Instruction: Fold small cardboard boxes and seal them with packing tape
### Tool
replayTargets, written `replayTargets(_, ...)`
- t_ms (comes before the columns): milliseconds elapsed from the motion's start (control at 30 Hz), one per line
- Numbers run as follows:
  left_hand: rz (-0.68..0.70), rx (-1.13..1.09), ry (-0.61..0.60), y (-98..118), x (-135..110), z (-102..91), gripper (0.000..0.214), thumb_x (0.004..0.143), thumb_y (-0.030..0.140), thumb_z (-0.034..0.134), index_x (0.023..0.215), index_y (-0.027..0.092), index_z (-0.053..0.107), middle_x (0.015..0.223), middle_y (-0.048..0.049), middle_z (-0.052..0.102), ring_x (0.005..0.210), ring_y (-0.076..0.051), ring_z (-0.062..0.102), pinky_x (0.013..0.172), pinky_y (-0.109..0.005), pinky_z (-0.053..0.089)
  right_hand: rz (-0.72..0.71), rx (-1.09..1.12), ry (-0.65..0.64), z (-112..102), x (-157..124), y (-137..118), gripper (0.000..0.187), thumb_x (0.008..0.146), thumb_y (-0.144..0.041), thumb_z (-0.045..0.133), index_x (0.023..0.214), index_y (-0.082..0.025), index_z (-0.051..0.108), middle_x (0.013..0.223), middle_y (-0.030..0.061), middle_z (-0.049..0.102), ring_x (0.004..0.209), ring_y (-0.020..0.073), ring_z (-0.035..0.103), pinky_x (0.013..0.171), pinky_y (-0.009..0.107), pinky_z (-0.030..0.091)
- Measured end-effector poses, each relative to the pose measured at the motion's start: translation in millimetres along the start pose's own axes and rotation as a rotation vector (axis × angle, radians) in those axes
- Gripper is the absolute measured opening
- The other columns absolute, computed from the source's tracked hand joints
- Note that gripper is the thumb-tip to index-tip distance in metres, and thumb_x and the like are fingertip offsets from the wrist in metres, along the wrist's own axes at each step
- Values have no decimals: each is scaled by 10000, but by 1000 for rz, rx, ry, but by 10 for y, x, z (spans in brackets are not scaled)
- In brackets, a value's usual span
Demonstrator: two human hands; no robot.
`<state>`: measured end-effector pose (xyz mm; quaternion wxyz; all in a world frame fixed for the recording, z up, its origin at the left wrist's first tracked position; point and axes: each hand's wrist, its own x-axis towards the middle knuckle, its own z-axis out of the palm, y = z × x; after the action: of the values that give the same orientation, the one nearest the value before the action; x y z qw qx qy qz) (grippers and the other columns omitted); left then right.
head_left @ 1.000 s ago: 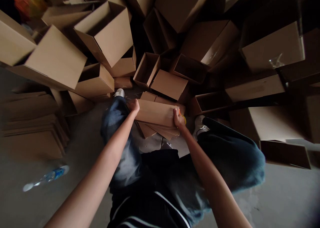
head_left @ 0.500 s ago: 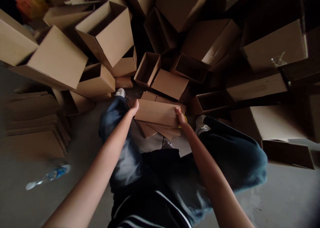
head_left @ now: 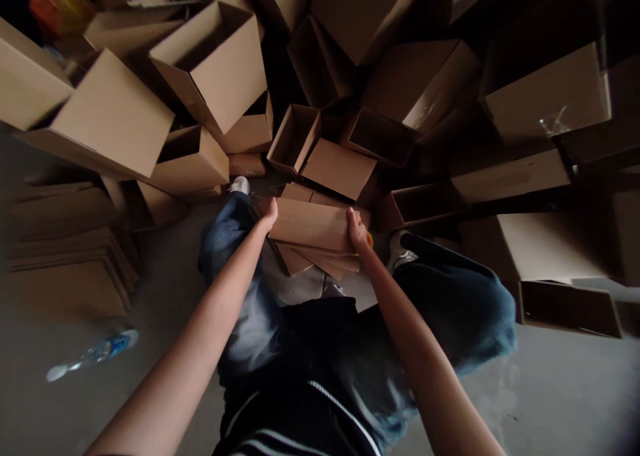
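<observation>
Between my shins lies a flat, closed piece of cardboard (head_left: 313, 224), a long folded box or panel with a faint seam along its top. My left hand (head_left: 271, 216) grips its left end, thumb on the upper face. At the right end my right hand (head_left: 357, 229) holds on, its thumb resting on top and the other fingers mostly hidden. Loose flat cardboard sheets (head_left: 327, 261) stick out beneath it. Something small and yellow (head_left: 370, 239) shows just behind my right hand; its kind is unclear.
Open cardboard boxes (head_left: 227, 76) are heaped ahead and on both sides. A stack of flattened cardboard (head_left: 65, 256) sits at the left, with a plastic bottle (head_left: 100, 356) lying nearby on the grey floor (head_left: 560, 389). My bent legs flank the work.
My right hand has shifted slightly left and up onto the cardboard's top face. My right knee has drawn in a little. The left hand keeps its place.
</observation>
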<state>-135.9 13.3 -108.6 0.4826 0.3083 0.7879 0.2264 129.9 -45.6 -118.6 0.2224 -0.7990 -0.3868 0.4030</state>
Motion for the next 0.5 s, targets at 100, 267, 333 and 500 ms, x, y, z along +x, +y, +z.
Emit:
replayTargets(100, -12, -14, -25, -14, -16, -4, 657, 1045, 440, 136, 1318, 149, 658, 1007, -132, 768, 1131, -304, 691, 946, -423, 566, 47, 18, 4, -2, -42, -41, 814, 947, -689, 287, 1304, -53, 649, 1236, 207, 692, 1268, 326, 588, 1028, 340, 423)
replayTargets(267, 15, 21, 36, 8, -67, -11, 571, 1044, 414, 207, 1306, 175, 655, 1100, -132, 749, 1248, -337, 619, 969, -466, 558, 22, 37, 23, -2, -45, -38, 761, 950, -663, 306, 1287, -76, 655, 1245, 191, 693, 1252, 330, 595, 1017, 350, 430)
replayTargets(333, 29, 52, 66, 32, -83, -12, 548, 1042, 404, 230, 1290, 178, 664, 1127, -132, 741, 1272, -334, 600, 971, -447, 559, 10, 56, 12, -8, -13, -11, 752, 946, -663, 316, 1273, -79, 659, 1238, 183, 696, 1235, 323, 607, 1014, 344, 433)
replayTargets(500, 83, 166, 148, 42, -73, -9, 518, 1045, 369, 253, 1304, 153, 647, 1152, -127, 734, 1310, -346, 563, 977, -448, 549, -72, 119, -12, -17, 54, 56, 725, 935, -668, 354, 1186, -75, 687, 1176, 160, 718, 1193, 310, 624, 1000, 330, 441)
